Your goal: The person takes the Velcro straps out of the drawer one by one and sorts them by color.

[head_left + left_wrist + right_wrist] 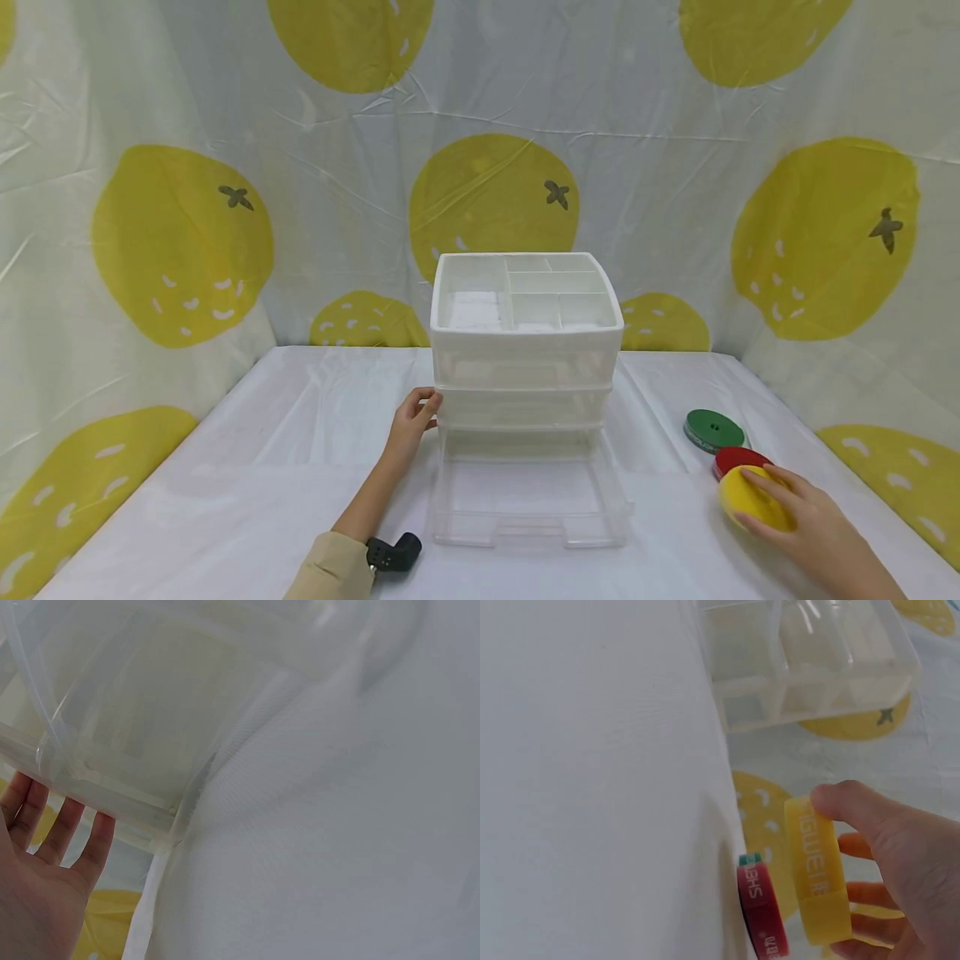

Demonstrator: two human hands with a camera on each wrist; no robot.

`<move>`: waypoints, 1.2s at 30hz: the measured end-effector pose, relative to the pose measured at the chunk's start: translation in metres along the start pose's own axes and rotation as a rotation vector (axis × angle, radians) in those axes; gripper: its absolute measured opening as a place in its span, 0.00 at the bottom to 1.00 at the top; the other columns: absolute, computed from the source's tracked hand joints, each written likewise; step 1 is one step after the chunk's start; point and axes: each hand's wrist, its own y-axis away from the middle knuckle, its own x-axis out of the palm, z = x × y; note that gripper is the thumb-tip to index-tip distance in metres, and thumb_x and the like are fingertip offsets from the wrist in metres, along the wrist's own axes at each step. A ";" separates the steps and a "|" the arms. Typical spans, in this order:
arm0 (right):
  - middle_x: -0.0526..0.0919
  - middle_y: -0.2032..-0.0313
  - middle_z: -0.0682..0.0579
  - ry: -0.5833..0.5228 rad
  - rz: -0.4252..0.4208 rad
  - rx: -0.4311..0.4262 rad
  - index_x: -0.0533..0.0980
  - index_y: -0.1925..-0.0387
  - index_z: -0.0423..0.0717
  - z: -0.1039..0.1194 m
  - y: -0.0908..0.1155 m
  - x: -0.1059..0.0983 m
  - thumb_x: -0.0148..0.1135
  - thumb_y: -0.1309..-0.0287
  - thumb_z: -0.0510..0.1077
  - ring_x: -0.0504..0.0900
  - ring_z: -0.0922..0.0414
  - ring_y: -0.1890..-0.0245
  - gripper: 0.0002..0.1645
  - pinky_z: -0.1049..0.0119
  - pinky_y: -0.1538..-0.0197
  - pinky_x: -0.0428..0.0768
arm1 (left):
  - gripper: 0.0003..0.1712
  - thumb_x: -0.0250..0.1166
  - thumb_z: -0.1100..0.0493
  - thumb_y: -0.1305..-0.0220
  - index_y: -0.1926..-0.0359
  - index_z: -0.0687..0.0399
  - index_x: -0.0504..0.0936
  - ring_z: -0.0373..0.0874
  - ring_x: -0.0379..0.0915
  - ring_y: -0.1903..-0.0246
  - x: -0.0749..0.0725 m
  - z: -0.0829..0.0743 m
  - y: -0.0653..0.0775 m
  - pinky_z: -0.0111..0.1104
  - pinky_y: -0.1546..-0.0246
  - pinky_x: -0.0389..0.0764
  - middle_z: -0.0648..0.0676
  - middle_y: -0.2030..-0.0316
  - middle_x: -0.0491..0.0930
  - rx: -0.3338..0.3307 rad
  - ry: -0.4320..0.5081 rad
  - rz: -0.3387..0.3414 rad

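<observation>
A white plastic drawer unit [522, 358] stands in the middle of the table, its clear bottom drawer [528, 527] pulled out with nothing in it. My left hand [415, 414] rests its fingertips against the unit's left side; in the left wrist view those fingers [97, 847] are fairly straight along the plastic edge. On the right, my right hand [813, 521] grips a yellow disc-shaped roll [750, 500] between thumb and fingers. Lettering shows on the yellow roll's [817, 870] rim. Partly hidden behind it is a red disc-shaped roll [738, 458], with a green one [714, 429] farther back.
The unit's top is a compartment tray [472, 308], with two closed drawers beneath. White cloth [225, 517] covers the table. A lemon-print curtain [337, 200] hangs at the back and sides. A black device [393, 552] is strapped to the left wrist.
</observation>
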 end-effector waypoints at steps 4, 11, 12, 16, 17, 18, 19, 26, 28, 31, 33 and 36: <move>0.66 0.50 0.29 0.021 0.081 0.049 0.69 0.46 0.35 -0.007 0.001 -0.003 0.64 0.54 0.61 0.65 0.34 0.56 0.41 0.35 0.61 0.71 | 0.18 0.54 0.52 0.35 0.52 0.61 0.72 0.36 0.70 0.62 0.000 0.001 0.000 0.33 0.57 0.76 0.53 0.59 0.75 0.000 -0.007 -0.004; 0.66 0.50 0.28 0.024 0.132 0.070 0.68 0.46 0.36 -0.019 0.005 -0.006 0.62 0.52 0.62 0.65 0.33 0.56 0.41 0.35 0.61 0.69 | 0.18 0.54 0.53 0.35 0.52 0.62 0.72 0.34 0.71 0.63 0.000 0.000 0.000 0.33 0.57 0.76 0.52 0.59 0.75 0.003 -0.004 -0.002; 0.65 0.50 0.27 0.030 0.154 0.084 0.68 0.45 0.36 -0.020 0.005 -0.007 0.61 0.51 0.63 0.66 0.33 0.56 0.42 0.35 0.62 0.70 | 0.18 0.54 0.53 0.35 0.52 0.62 0.72 0.33 0.71 0.63 0.001 0.000 0.000 0.33 0.57 0.76 0.52 0.59 0.75 0.002 -0.003 -0.002; 0.65 0.52 0.26 0.052 0.212 0.106 0.68 0.45 0.35 -0.023 0.005 -0.009 0.60 0.51 0.64 0.67 0.32 0.58 0.43 0.36 0.63 0.71 | 0.18 0.54 0.53 0.35 0.51 0.62 0.72 0.34 0.71 0.62 0.001 0.000 0.000 0.36 0.55 0.76 0.54 0.58 0.75 0.006 0.004 -0.002; 0.66 0.52 0.25 0.055 0.224 0.113 0.68 0.45 0.35 -0.024 0.006 -0.009 0.59 0.51 0.65 0.67 0.32 0.58 0.43 0.37 0.64 0.71 | 0.18 0.54 0.53 0.35 0.51 0.62 0.72 0.34 0.70 0.62 0.002 0.000 0.000 0.37 0.55 0.76 0.54 0.58 0.75 0.004 0.005 -0.002; 0.65 0.52 0.25 0.056 0.247 0.127 0.67 0.45 0.34 -0.026 0.006 -0.009 0.59 0.52 0.65 0.67 0.32 0.59 0.44 0.37 0.64 0.72 | 0.19 0.54 0.53 0.35 0.51 0.62 0.72 0.34 0.70 0.62 0.002 0.000 0.000 0.37 0.55 0.76 0.54 0.58 0.75 0.004 0.005 -0.001; 0.65 0.52 0.24 0.060 0.266 0.136 0.67 0.45 0.34 -0.027 0.006 -0.009 0.59 0.52 0.66 0.67 0.32 0.59 0.45 0.38 0.64 0.72 | 0.19 0.54 0.53 0.35 0.51 0.62 0.72 0.34 0.70 0.62 0.002 0.000 0.000 0.36 0.55 0.76 0.54 0.58 0.75 0.004 0.006 -0.001; 0.63 0.52 0.23 0.076 0.410 0.217 0.64 0.43 0.32 -0.031 0.008 -0.006 0.57 0.55 0.70 0.68 0.34 0.60 0.51 0.40 0.64 0.74 | 0.19 0.54 0.53 0.35 0.51 0.64 0.71 0.32 0.70 0.64 0.001 -0.002 0.000 0.31 0.58 0.76 0.51 0.60 0.75 0.017 -0.004 0.001; 0.63 0.51 0.24 0.077 0.397 0.198 0.64 0.43 0.33 -0.032 0.008 -0.005 0.56 0.53 0.69 0.68 0.32 0.59 0.50 0.39 0.64 0.73 | 0.19 0.54 0.52 0.35 0.51 0.63 0.72 0.32 0.70 0.63 0.000 -0.002 -0.001 0.32 0.58 0.76 0.52 0.59 0.75 0.018 -0.003 -0.001; 0.63 0.51 0.24 0.072 0.384 0.185 0.64 0.42 0.33 -0.032 0.008 -0.005 0.55 0.51 0.69 0.67 0.31 0.58 0.49 0.37 0.64 0.71 | 0.20 0.54 0.52 0.35 0.51 0.63 0.72 0.32 0.71 0.63 0.000 -0.001 -0.001 0.34 0.57 0.77 0.54 0.58 0.75 0.022 -0.006 -0.001; 0.63 0.50 0.24 0.070 0.383 0.187 0.64 0.43 0.33 -0.032 0.008 -0.004 0.55 0.51 0.69 0.67 0.30 0.57 0.49 0.37 0.64 0.71 | 0.20 0.54 0.51 0.35 0.51 0.63 0.72 0.32 0.71 0.63 0.000 0.000 -0.001 0.35 0.56 0.77 0.55 0.58 0.76 0.020 -0.009 0.002; 0.63 0.50 0.23 0.072 0.379 0.180 0.65 0.43 0.33 -0.034 0.008 -0.003 0.55 0.51 0.69 0.67 0.30 0.57 0.49 0.37 0.64 0.71 | 0.20 0.54 0.52 0.35 0.51 0.63 0.72 0.32 0.72 0.63 0.001 0.001 -0.001 0.37 0.55 0.77 0.55 0.58 0.76 0.019 -0.004 0.005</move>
